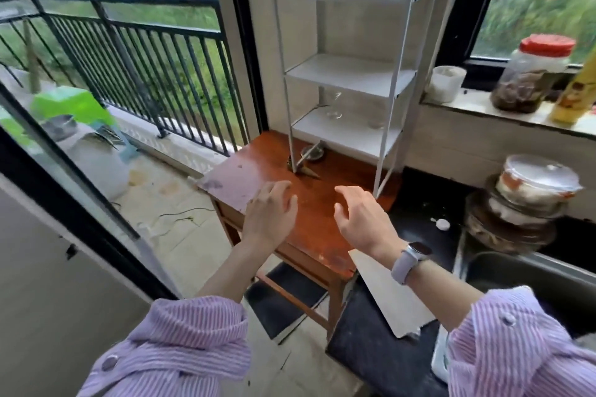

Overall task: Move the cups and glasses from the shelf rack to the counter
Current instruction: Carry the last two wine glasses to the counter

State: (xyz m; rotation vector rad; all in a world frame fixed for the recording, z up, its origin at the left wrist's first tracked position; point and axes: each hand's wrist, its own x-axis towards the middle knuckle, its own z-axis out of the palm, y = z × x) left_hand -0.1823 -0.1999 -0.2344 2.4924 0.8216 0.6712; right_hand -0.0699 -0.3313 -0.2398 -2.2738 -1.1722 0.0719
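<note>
A white metal shelf rack [350, 72] stands on a brown wooden table [309, 213]. On its lowest shelf I make out a clear glass [335, 106], blurred and hard to see; the upper shelves look bare. My left hand [271, 213] and my right hand [358, 219] hover over the table in front of the rack, fingers apart, holding nothing. A watch sits on my right wrist. The dark counter [416, 219] lies to the right of the table.
A small metal dish and a cone-shaped object [308, 167] lie under the rack. Stacked lidded bowls [522, 203] and a sink [541, 280] are at right. A white cup [446, 82], jar [535, 74] and yellow bottle stand on the windowsill. A white board [387, 296] leans off the counter.
</note>
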